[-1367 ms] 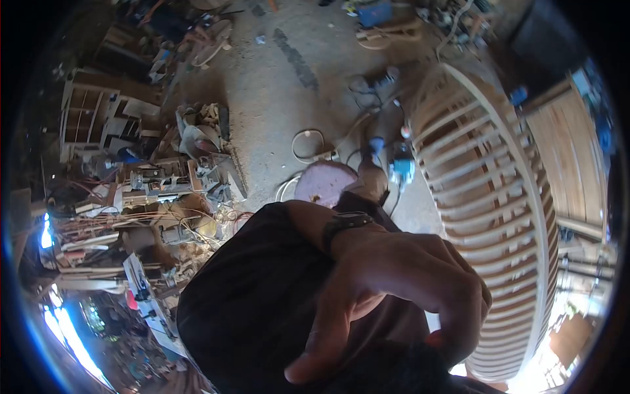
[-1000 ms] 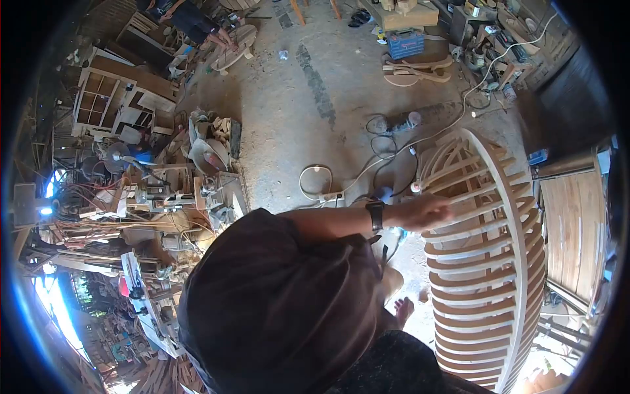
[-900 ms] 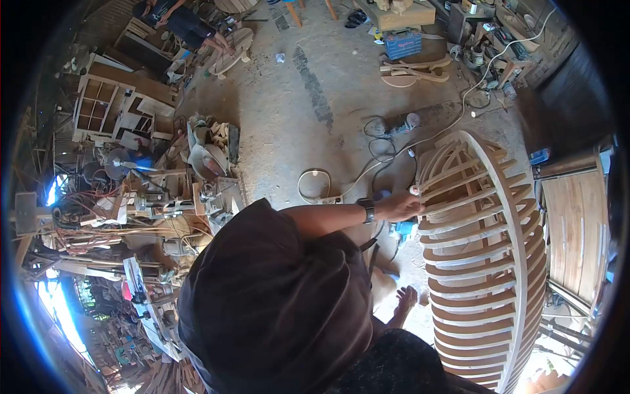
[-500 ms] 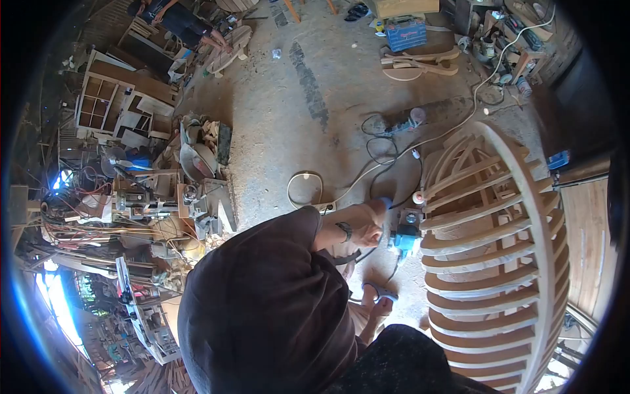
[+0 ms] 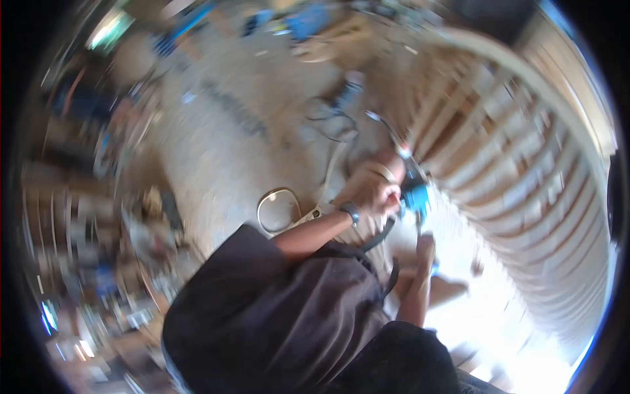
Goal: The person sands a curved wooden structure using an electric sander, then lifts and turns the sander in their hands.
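Note:
My left hand, with a watch on its wrist, is over my leg beside a teal power tool. Its fingers are curled together; whatever they hold is too small to see. Just below the tool, my right hand looks closed at the tool's lower end or cord, blurred by motion. To the right curves a large ribbed wooden frame with many slats, apart from both hands.
A looped pale cord lies on the concrete floor. Farther off are another power tool, a blue case and curved wooden pieces. Blurred workshop clutter fills the left side.
The view has swung, tilting the wooden frame. My left hand has come down from near the frame's slats to my leg. My right hand has moved up to just below the teal tool.

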`<control>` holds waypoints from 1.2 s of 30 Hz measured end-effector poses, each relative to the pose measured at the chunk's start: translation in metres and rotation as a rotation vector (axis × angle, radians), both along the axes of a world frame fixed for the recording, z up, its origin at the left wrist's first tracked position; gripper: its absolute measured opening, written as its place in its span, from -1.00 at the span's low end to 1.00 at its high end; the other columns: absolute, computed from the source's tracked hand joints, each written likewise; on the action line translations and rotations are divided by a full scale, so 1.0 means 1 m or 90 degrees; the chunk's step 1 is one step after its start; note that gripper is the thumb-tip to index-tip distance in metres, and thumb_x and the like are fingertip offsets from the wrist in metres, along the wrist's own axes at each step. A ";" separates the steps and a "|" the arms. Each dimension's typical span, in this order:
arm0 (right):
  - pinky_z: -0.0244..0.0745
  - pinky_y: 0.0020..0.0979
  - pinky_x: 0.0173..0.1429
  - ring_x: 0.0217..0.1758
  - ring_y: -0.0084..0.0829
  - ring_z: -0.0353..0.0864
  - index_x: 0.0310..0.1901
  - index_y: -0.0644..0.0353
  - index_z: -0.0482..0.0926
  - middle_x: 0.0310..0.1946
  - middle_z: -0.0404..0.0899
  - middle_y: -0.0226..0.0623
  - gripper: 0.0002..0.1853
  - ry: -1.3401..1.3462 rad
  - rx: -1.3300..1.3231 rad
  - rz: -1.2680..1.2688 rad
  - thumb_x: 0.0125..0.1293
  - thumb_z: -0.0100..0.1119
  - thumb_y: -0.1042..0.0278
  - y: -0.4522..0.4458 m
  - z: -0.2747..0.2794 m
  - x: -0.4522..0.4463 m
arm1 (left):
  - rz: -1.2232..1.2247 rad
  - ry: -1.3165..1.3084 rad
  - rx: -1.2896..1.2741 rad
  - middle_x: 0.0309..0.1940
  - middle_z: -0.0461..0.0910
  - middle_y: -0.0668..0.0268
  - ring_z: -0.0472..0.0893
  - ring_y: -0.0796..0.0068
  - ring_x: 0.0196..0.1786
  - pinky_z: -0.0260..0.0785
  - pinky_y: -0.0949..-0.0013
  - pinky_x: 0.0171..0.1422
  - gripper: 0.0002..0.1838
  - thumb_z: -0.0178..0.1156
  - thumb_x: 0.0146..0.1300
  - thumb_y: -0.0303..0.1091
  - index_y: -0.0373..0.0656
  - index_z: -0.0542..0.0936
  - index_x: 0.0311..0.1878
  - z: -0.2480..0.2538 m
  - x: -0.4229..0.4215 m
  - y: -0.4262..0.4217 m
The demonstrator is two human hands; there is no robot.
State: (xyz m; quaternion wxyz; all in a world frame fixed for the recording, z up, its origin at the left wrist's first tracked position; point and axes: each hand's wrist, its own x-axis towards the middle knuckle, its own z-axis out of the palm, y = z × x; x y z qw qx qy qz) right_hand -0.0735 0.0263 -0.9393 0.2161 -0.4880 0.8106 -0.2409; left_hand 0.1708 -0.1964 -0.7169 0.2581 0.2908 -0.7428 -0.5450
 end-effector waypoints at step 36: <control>0.51 -0.12 0.07 -0.03 0.02 0.64 -0.08 0.26 0.61 -0.16 0.66 0.10 -0.63 -0.205 0.177 -0.166 0.18 0.22 0.16 -0.015 0.056 0.056 | 0.069 0.282 0.284 -0.43 0.46 0.34 0.44 0.54 -0.35 0.31 0.45 -0.17 -0.90 0.13 0.29 -0.48 -0.16 0.44 -0.35 -0.013 -0.027 -0.067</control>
